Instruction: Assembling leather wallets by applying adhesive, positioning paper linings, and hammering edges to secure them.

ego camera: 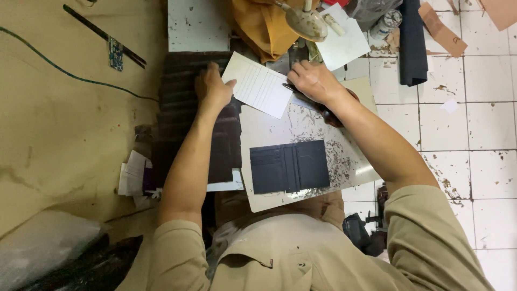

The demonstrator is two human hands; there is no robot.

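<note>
Lined card (258, 85): one white rectangular sheet, ruled with fine lines; long axis tilted, running from upper left to lower right; lying at the far edge of the cutting board, one corner over the dark stack.
Left hand (212, 86): palm down on the dark stack; fingertips touching the left corner of the lined card; grip flat and loosely spread, pinching nothing.
Right hand (312, 81): knuckles up just beside the right edge of the lined card; grip curled inward, contents not discernible.
Wallet (290, 166): one, dark, laid open and flat on the board; card slots on the left half, plain panel on the right; long axis left to right, spine pointing away from the body.
Cutting board (264, 132): one pale, smooth slab, rotated slightly; scattered with dark flecks and scraps near the wallet.
Dark stack (183, 108): overlapping dark ribbed pieces in a column to the left of the board; count not discernible.
Bench (484, 129): white tiled surface, stained and chipped, to the right.
Tan sheet (70, 118): matte covering on the left, crossed by one thin green cord (64, 70).
Lamp head (306, 22): one worn round metal shade above the right hand.
Sleeves: beige, rolled to the elbows.
</note>
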